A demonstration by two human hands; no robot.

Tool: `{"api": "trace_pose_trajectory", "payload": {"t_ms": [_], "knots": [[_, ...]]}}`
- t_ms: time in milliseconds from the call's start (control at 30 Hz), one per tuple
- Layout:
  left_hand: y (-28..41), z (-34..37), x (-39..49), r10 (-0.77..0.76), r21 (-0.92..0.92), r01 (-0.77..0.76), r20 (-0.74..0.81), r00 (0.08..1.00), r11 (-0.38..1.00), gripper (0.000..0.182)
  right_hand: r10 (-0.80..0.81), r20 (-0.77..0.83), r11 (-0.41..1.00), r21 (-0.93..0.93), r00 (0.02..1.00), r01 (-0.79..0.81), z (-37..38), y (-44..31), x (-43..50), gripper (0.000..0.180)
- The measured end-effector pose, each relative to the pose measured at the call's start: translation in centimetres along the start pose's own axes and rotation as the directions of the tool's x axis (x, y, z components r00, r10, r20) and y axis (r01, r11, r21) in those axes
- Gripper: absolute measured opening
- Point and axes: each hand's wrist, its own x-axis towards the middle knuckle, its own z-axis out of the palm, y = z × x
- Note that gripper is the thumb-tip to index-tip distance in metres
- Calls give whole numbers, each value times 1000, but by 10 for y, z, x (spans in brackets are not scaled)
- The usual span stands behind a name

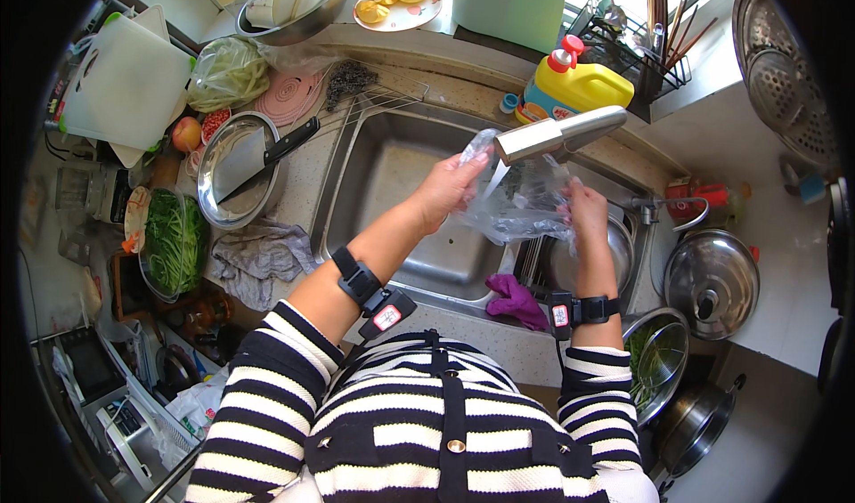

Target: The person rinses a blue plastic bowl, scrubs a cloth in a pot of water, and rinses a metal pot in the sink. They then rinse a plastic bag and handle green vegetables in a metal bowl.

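Observation:
A clear plastic bag [528, 202] is stretched between my two hands over the divided stainless steel sink [407, 162]. My left hand [451, 186] grips its left edge, and my right hand [588, 212] has hold of the right edge. Right above the bag is the metal faucet head [534, 139], and a white stream of water [495, 179] seems to run from it into or against the bag. Behind the bag and my right wrist, a round metal pan or bowl [564, 262] sits in the right basin, partly hidden. A purple cloth [516, 303] hangs over the sink's front rim.
A cleaver [250, 162] lies across a steel bowl [204, 199] on the left counter, near a grey cloth [257, 259] and a tub of leafy greens [172, 242]. Behind the sink stands a yellow detergent jug [581, 86]. At right are a pot lid [711, 282] and a colander [668, 329].

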Motion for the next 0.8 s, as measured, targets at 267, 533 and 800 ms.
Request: {"api": "trace_pose_trajectory", "payload": {"t_ms": [267, 533, 800], "knots": [[-6, 15, 10, -41, -28, 42, 32, 999, 999, 30, 36, -94, 999, 21, 995, -35, -18, 17, 18, 36], [-13, -5, 10, -15, -49, 16, 15, 1000, 999, 31, -46, -185, 998, -59, 982, 35, -32, 25, 50, 30], [-15, -20, 3, -32, -115, 23, -77, 997, 993, 35, -136, -156, 959, -269, 978, 90, -21, -18, 39, 33]]}}
